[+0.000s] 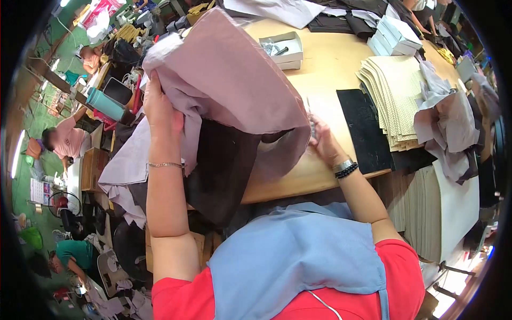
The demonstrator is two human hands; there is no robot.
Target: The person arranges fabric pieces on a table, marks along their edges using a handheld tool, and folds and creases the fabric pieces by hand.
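Observation:
My left hand (154, 101) is closed on a large mauve cloth (229, 74), lifted over the table's near left edge. A dark cloth (224, 165) hangs beneath it, and paler fabric (128, 160) drapes down beside my left forearm. At the cloth's right edge, over the wooden table (320, 80), is my right hand (324, 140). Its fingers are bent around something small and greyish that I cannot make out. A bracelet circles my left wrist; a watch and dark beads are on my right.
A white open box (288, 50) stands at the back, with light blue boxes (394, 36) farther right. Black fabric (362, 128), a cream stack of sheets (392, 101) and crumpled grey cloth (450, 122) lie right. People work at the left, beyond a teal container (105, 103).

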